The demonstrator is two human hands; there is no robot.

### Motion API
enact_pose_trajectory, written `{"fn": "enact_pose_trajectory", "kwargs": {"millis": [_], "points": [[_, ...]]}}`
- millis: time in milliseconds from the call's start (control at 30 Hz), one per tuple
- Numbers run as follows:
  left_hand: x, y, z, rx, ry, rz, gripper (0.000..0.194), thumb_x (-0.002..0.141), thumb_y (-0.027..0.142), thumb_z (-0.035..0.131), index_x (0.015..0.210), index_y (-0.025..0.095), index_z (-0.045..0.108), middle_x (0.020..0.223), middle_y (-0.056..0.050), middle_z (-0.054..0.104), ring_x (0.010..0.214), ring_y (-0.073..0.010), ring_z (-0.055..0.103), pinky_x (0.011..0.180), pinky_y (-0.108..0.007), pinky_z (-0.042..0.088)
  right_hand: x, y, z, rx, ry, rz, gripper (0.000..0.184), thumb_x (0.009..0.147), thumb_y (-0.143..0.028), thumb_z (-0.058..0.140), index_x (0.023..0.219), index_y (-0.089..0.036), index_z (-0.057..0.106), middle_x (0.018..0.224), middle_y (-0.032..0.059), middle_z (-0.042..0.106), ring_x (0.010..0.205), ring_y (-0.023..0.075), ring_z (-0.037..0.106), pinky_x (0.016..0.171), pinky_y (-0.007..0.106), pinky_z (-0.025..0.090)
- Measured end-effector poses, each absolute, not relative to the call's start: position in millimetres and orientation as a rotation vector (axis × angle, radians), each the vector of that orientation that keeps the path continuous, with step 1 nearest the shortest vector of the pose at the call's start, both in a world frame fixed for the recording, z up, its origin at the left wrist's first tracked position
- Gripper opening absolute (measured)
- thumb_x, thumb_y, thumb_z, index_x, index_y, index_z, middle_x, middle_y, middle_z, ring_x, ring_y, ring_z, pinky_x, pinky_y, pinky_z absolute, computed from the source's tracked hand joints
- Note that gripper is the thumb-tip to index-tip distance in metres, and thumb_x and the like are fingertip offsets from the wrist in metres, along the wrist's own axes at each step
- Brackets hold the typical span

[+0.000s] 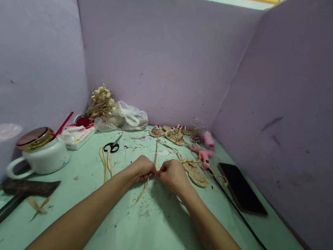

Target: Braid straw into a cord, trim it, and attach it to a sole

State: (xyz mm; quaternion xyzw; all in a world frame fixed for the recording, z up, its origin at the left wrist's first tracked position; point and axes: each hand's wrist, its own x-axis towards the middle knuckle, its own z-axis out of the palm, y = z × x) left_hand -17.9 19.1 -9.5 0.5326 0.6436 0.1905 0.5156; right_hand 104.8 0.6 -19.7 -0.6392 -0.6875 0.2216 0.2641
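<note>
Both hands meet near the middle of the green tabletop, pinching a braided straw cord [157,153]. My left hand [142,168] is closed on its near end, with loose strands [142,191] hanging below. Close beside it, my right hand [172,175] has its fingers pressed together on the same cord. The braid runs away from me, bends at the far end and comes back along the right. A coiled, sole-shaped straw piece [196,173] lies just right of my right hand. Flat pale straw strips [105,162] rest left of my left hand.
Black scissors [112,146], a white enamel mug [45,157] with a lid, and a hammer [30,187] are on the left. A pink glue gun [203,152], its black cable [251,225] and a phone [242,188] lie right. Small straw slippers [175,136] sit behind; lilac panels [164,58] surround the table.
</note>
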Motion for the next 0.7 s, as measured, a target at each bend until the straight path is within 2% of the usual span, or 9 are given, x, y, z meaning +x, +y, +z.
{"fn": "enact_pose_trajectory", "kwargs": {"millis": [133,300,467,533,600,700], "points": [[-14,21,-14,1.260,1.567,0.470,0.023,0.054,0.009,0.052,0.036,0.014,0.039,0.025,0.004,0.032,0.025,-0.0043,0.026,0.033,-0.019,0.017,98,-11,-9,-1.763,-2.002,0.437,0.009,0.057,-0.017,0.057,0.058,-0.015,0.067,0.062,0.0119,0.065,0.060,0.0198,0.055,0.053,0.027,0.030],[-22,27,-20,1.267,1.484,0.456,0.020,0.053,0.010,0.049,0.036,0.014,0.039,0.027,0.003,0.034,0.026,-0.0041,0.027,0.032,-0.019,0.016,88,-20,-5,-1.755,-2.245,0.224,0.016,0.060,-0.017,0.055,0.068,-0.016,0.069,0.068,0.0142,0.066,0.063,0.0223,0.057,0.053,0.028,0.030],[-35,35,-23,1.305,1.359,0.424,0.012,0.051,0.013,0.053,0.042,0.013,0.045,0.032,0.004,0.039,0.028,-0.0041,0.029,0.032,-0.018,0.015,93,-18,-4,-1.728,-2.237,0.300,0.013,0.061,-0.017,0.056,0.064,-0.018,0.068,0.064,0.0096,0.065,0.061,0.0190,0.056,0.052,0.026,0.028],[-37,38,-25,1.316,1.325,0.422,0.012,0.051,0.015,0.055,0.044,0.014,0.046,0.032,0.005,0.038,0.028,-0.0040,0.028,0.032,-0.018,0.015,102,-13,-2,-1.719,-2.171,0.427,0.009,0.060,-0.022,0.059,0.061,-0.019,0.067,0.058,0.0056,0.063,0.057,0.0160,0.053,0.050,0.025,0.028],[-38,40,-26,1.323,1.288,0.425,0.011,0.051,0.017,0.056,0.046,0.014,0.046,0.034,0.005,0.038,0.029,-0.0038,0.028,0.032,-0.018,0.016,111,-6,0,-1.695,-1.924,0.732,0.011,0.061,-0.027,0.060,0.056,-0.017,0.064,0.050,0.0025,0.058,0.053,0.0131,0.051,0.048,0.022,0.028],[-39,41,-28,1.329,1.235,0.420,0.010,0.051,0.020,0.055,0.049,0.014,0.048,0.037,0.005,0.040,0.030,-0.0036,0.029,0.032,-0.018,0.016,118,2,-1,-1.618,-1.542,1.087,0.016,0.066,-0.024,0.054,0.054,-0.015,0.058,0.048,0.0010,0.054,0.049,0.0102,0.048,0.047,0.020,0.031]]}}
